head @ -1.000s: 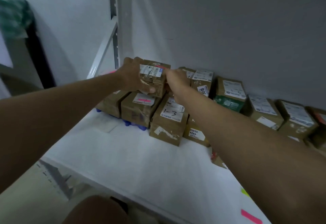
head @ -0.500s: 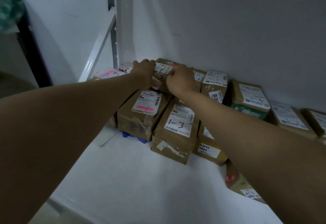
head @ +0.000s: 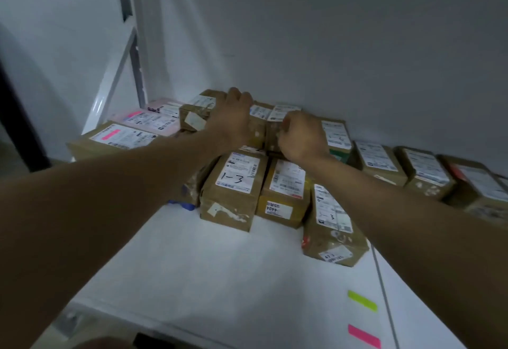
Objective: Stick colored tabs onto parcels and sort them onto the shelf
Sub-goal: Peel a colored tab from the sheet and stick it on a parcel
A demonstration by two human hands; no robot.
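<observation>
A small brown cardboard parcel (head: 193, 118) with white labels lies on top of the stacked parcels at the back of the white shelf (head: 220, 266). My left hand (head: 233, 119) lies over its top, fingers hooked over the far edge. My right hand (head: 301, 137) presses curled fingers against its right end. Most of the parcel's top is hidden under my hands. A green tab (head: 362, 300) and a pink tab (head: 364, 336) are stuck on the shelf at the front right.
Below the hands sit a parcel marked "1-3" (head: 233, 192), a yellowish parcel (head: 283, 192) and a taped one (head: 332, 225). Parcels with pink tabs (head: 115, 137) lie left; a row of parcels (head: 426, 175) runs right along the grey wall. A shelf upright (head: 134, 46) stands at back left.
Both hands have carried the small parcel farther back and it now rests on the stack by the wall. The view has moved closer and to the right.
</observation>
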